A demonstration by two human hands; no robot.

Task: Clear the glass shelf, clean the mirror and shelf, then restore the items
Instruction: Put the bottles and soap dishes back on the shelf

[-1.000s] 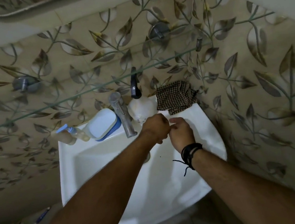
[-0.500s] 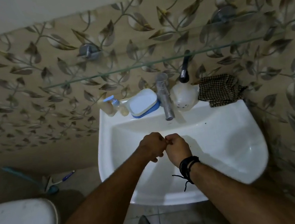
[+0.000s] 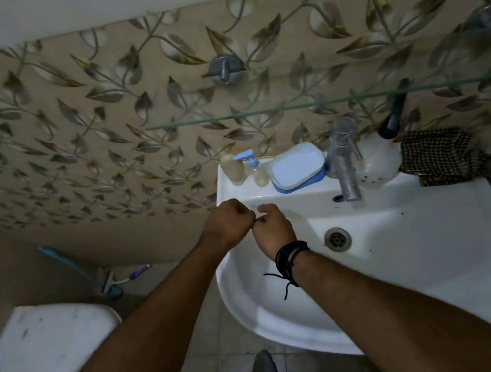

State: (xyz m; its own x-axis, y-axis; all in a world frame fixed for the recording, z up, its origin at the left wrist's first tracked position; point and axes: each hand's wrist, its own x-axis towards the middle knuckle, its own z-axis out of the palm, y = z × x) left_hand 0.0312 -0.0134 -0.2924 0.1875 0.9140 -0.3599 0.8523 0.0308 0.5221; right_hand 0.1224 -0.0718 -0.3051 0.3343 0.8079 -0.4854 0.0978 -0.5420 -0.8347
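White basin: sink (image 3: pixel 418 280) fills the right half of the head view, drain (image 3: pixel 337 237) in the bowl.
Glass shelf: glass shelf (image 3: pixel 337 100) runs above the sink against leaf-pattern tiles, nothing on the part in view; round metal mount (image 3: pixel 224 66) above it.
Mirror: out of frame.
Sink ledge, left to right: beige bottle (image 3: pixel 232 170), small pump bottle (image 3: pixel 254 166) with blue head, soap box (image 3: pixel 296 167) white lid on blue base, steel tap (image 3: pixel 344 157), white spray bottle (image 3: pixel 379 162) with black trigger, checked cloth (image 3: pixel 440 156) at the far right edge.
Spacing: beige bottle and pump bottle just beside each other; soap box touching or nearly touching the tap base; cloth just beside the spray bottle.
Left hand: left hand (image 3: pixel 227 221) fingers curled into a fist, over the sink's left rim.
Right hand: right hand (image 3: pixel 273 230) fingers curled, black cord bracelet (image 3: pixel 290 255) on the wrist.
Hands together: knuckles meet, fingertips pinching something small and pale between them; cannot tell what it is, blurred.
Floor left: white toilet lid (image 3: pixel 38 360) lower left; blue-handled brush (image 3: pixel 68 266) leaning at the wall; toothbrush (image 3: pixel 136 273) lying near it.
Bottom centre: dark shoe (image 3: pixel 265 369) on the floor tiles below the sink.
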